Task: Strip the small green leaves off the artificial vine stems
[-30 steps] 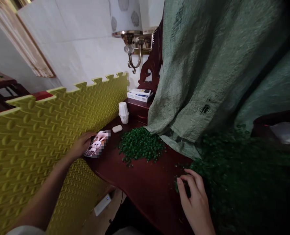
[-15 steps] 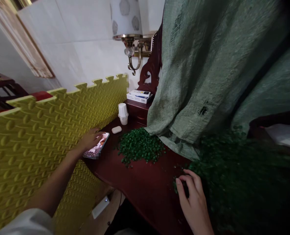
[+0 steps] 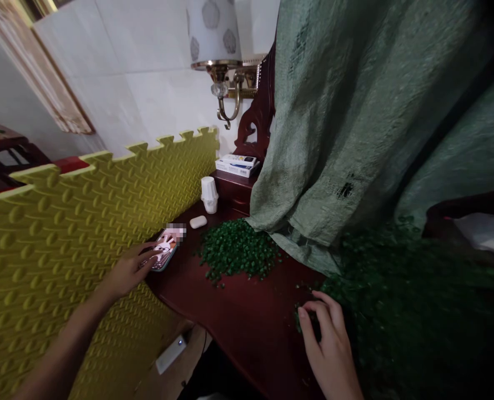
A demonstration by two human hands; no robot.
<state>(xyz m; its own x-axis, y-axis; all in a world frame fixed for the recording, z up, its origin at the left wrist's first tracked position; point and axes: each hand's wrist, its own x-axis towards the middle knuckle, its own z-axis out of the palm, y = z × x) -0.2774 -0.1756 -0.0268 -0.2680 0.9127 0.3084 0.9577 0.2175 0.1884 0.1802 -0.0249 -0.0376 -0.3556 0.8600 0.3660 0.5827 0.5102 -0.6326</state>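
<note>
My left hand [image 3: 129,268] reaches over a lit phone [image 3: 172,243] lying at the table's left edge. Its fingers are stretched out, with the tips over the lower part of the screen, which shows a white cartoon figure. My right hand [image 3: 329,340] rests on the dark red table [image 3: 230,311], fingers bent but apart. A few small green pieces [image 3: 299,319] lie beside its thumb, partly hidden by it. Between my hands sits a heap of small shiny green pieces [image 3: 238,250]. A much larger green heap [image 3: 400,311] spreads to the right of my right hand, dark and blurred.
A yellow foam mat [image 3: 75,233] stands upright along the left. Beyond the phone are a small white case [image 3: 198,222] and white stacked cups [image 3: 209,195]. White boxes [image 3: 236,165] lie on a ledge below a wall lamp [image 3: 217,61]. A green woven sack [image 3: 325,139] hangs at the back right.
My left hand has drawn back toward me and left, from the middle of the phone to its lower part, uncovering more of the screen. My right hand has hardly moved.
</note>
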